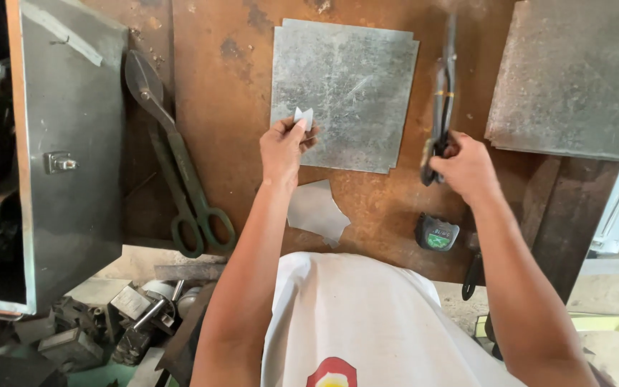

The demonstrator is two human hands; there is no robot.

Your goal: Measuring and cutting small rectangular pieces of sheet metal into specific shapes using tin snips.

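Observation:
My left hand (284,147) pinches a small metal offcut (304,117) at the lower left edge of a square galvanized sheet (342,93) lying on the rusty workbench (223,107). My right hand (465,166) grips the handles of dark tin snips (441,100), which lie on the bench to the right of the sheet, blades pointing away from me.
Large green-handled shears (177,165) lie at the bench's left. A cut metal scrap (317,211) and a tape measure (437,233) rest near the front edge. A stack of sheets (574,79) sits at right, a metal box (69,143) at left, assorted metal parts (116,319) on the floor.

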